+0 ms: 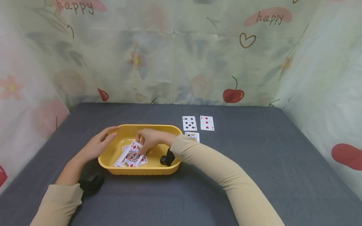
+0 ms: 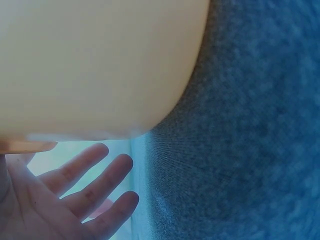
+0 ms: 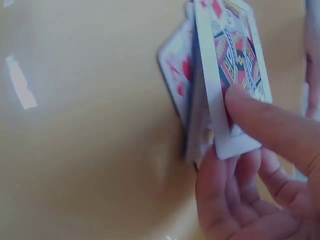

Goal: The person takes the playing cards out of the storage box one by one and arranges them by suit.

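Note:
Inside a yellow plastic basin (image 1: 167, 128), my right hand (image 1: 150, 138) pinches a face card of diamonds (image 3: 242, 65), with the thumb on its face and fingers behind. More playing cards (image 3: 177, 70) lie loosely stacked under and beside it, partly covered. At the basin's left rim is my left hand (image 1: 97, 145), its fingers extended. The left wrist view shows that hand (image 2: 75, 200) with fingers spread beside the basin's outer wall (image 2: 100, 65); whether they press on it I cannot tell.
Right of the basin, a seven of spades (image 1: 189, 123) and a three of hearts (image 1: 207, 123) lie face up in a row. A king of spades (image 1: 193, 136) lies below the seven, partly hidden by my right arm. Dark cloth (image 1: 254, 141) covers the table; patterned curtains (image 1: 175, 62) surround it.

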`<state>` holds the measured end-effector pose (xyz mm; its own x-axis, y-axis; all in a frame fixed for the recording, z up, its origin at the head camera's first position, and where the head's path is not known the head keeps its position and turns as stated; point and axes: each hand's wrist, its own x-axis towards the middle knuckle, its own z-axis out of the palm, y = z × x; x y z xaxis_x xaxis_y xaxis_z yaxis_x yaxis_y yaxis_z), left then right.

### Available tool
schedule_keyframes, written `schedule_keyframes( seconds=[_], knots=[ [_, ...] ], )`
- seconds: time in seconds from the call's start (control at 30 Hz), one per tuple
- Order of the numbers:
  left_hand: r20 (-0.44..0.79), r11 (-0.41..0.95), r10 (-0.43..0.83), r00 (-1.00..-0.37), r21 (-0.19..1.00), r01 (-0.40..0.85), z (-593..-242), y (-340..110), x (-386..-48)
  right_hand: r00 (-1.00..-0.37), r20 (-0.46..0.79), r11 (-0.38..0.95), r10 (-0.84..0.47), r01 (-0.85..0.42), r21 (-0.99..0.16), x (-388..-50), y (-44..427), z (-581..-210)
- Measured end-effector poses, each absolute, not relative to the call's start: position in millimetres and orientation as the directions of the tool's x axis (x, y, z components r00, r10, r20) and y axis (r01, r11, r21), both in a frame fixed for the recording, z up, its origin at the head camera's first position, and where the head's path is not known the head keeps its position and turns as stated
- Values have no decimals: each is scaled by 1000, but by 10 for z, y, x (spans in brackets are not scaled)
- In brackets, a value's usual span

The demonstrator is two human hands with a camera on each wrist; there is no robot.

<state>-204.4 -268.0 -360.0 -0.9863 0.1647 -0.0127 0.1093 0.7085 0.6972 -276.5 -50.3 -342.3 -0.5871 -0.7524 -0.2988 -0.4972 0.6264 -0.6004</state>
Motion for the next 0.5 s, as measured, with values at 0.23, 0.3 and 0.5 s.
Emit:
schedule_keyframes(
  seconds=[0.23,0.3,0.5],
  knots=[
    [-16,705,168,-986,701,109,-3595,-2681,-2042,-537,-272,541,-799,-442,-715,-2825,-347,-3255],
    [-16,706,168,-986,700,109,-3593,-2679,-2041,-540,-255,522,-802,-427,-738,-2840,-294,-3204],
    [-13,707,165,-986,699,109,-3590,-2675,-2032,-625,-181,494,-759,-372,-786,-2888,-89,-3071]
  ],
)
